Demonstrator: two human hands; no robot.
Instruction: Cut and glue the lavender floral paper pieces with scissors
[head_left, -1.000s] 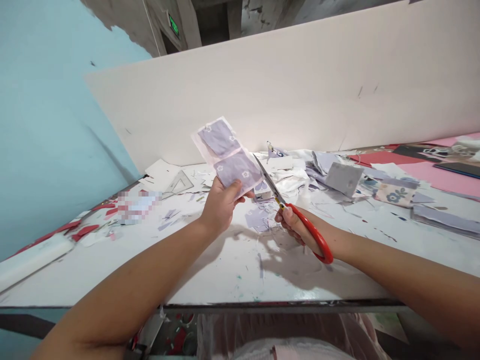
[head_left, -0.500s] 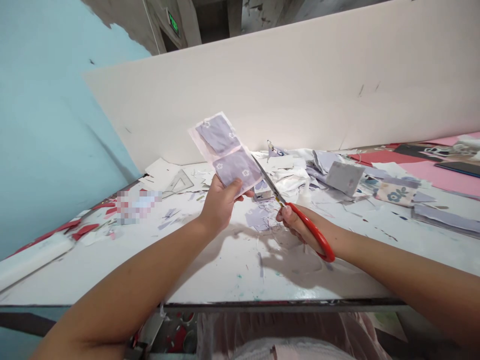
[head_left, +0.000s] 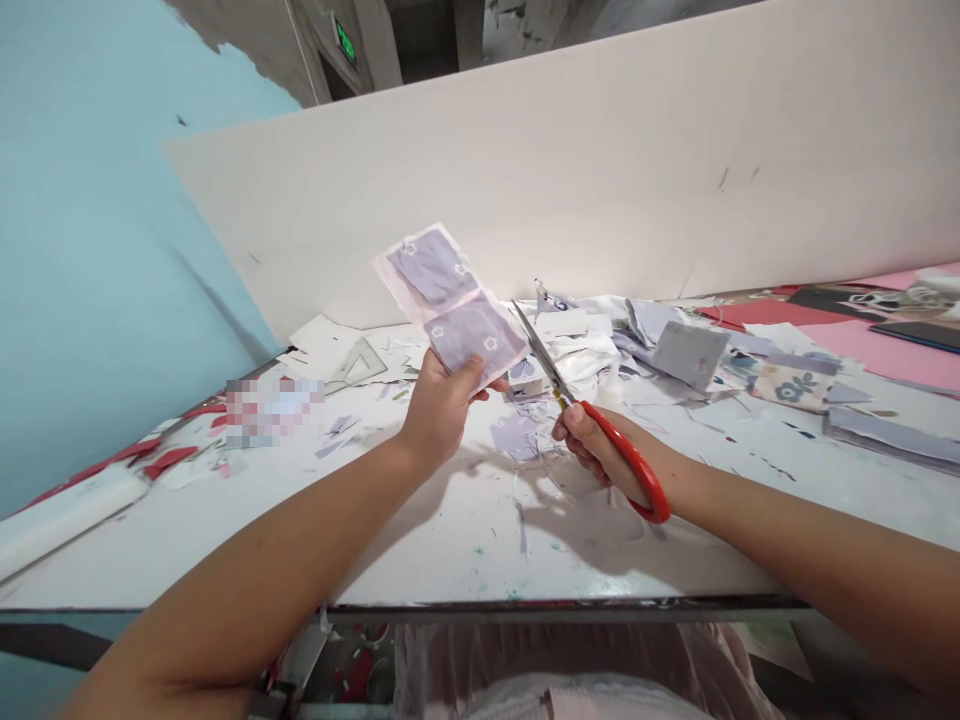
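Observation:
My left hand (head_left: 442,405) is closed on the lower end of a pale sheet with purple flowered fabric panels (head_left: 471,325), holding it tilted above the table. Thumb on the front, fingers behind, it grips near the bottom corner. My right hand (head_left: 592,445) is closed around the red handles of a pair of scissors (head_left: 619,450). The blades point up and to the left, beside the sheet's right edge, with a small gap between them and it. Both hands are over the white table (head_left: 442,550), and purple scraps (head_left: 517,437) lie beneath them.
A heap of white and purple offcuts (head_left: 585,340) lies against the pale partition (head_left: 525,180). A set square (head_left: 360,362) lies at the back left. Red scraps (head_left: 171,462) and a white roll (head_left: 71,518) are on the left. Pink and red sheets (head_left: 885,350) lie at the right.
The scissors' blades have drawn slightly right, away from the sheet's edge. The sheet has shifted very little, and both hands keep their hold.

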